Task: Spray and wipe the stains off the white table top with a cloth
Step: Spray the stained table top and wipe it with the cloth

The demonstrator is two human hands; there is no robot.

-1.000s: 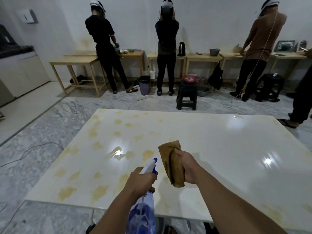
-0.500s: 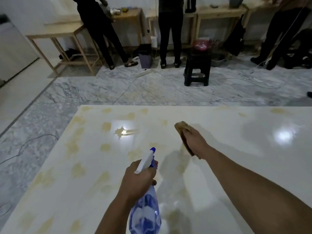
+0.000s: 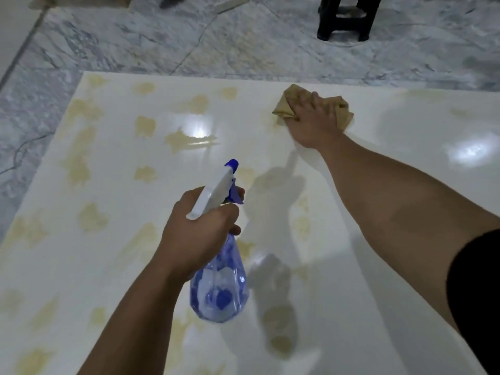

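The glossy white table top carries several yellowish stains, mostly on its left half. My left hand grips a clear blue spray bottle by the neck, held above the table with its white and blue nozzle pointing away from me. My right hand is stretched out near the far edge and presses a brown cloth flat on the table top. The cloth sticks out on both sides of the hand.
Grey marbled floor lies beyond the far and left table edges. A black plastic stool stands on the floor at the top right. A cable runs over the floor at the left.
My view has tipped down toward the table. My right hand has reached farther out and lowered the cloth from the air onto the table top near the far edge. The bottle stays in my left hand.
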